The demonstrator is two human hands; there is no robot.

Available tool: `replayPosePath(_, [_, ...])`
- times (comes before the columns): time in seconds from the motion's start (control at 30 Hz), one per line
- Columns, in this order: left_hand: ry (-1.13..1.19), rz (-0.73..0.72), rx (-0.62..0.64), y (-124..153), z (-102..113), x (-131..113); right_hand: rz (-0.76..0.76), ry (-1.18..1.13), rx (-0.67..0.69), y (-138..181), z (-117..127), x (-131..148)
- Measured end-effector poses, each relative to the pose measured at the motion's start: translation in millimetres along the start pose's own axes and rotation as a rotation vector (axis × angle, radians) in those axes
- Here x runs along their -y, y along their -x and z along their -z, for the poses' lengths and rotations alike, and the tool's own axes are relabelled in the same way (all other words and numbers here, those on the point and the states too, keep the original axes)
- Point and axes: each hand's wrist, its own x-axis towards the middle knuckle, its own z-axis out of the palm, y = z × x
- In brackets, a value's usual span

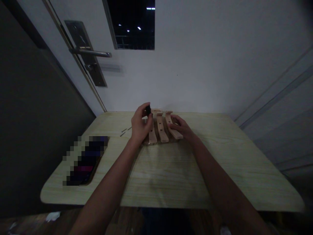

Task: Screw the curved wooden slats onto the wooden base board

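Observation:
Several light wooden slats (160, 128) with small holes lie side by side near the far edge of a pale wooden table (171, 173). My left hand (140, 125) is closed in a pinch on a small black object (148, 110), held just above the leftmost slat. My right hand (184, 129) rests on the right side of the slats, fingers laid over the rightmost one and pressing it down.
Two or three thin dark screws or nails (125, 131) lie on the table left of the slats. A pixelated dark flat thing (85, 160) sits at the table's left front. A door with a metal lever handle (91, 52) stands behind at the left; a white wall is straight ahead.

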Motion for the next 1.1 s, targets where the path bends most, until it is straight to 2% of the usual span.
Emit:
replayPosePath(0.1, [-0.084, -0.049, -0.042, -2.2, 2.0, -2.3, 0.002, 0.020, -0.010, 1.1, -0.4, 3.8])
replayPosePath(0.23, [-0.110, -0.036, -0.072, -2.5, 2.1, -1.5, -0.001, 0.028, 0.005, 1.5, 0.1, 7.0])
replayPosePath(0.4, [-0.027, 0.002, -0.033, 0.1, -0.1, 1.4, -0.017, 0.018, -0.014, 1.9, -1.0, 7.9])
replayPosePath(0.53, [-0.015, -0.038, 0.011, -0.4, 0.5, -0.9, -0.025, -0.007, -0.020, 3.2, -2.8, 8.4])
replayPosePath(0.93, [-0.057, -0.027, -0.035, 0.4, 0.3, 0.6, -0.020, 0.026, -0.014, -0.2, 0.1, -1.1])
replayPosePath(1.1, [-0.020, -0.046, 0.021, 0.6, 0.3, -1.8, -0.001, 0.000, 0.003, 0.0, -0.8, 0.7])
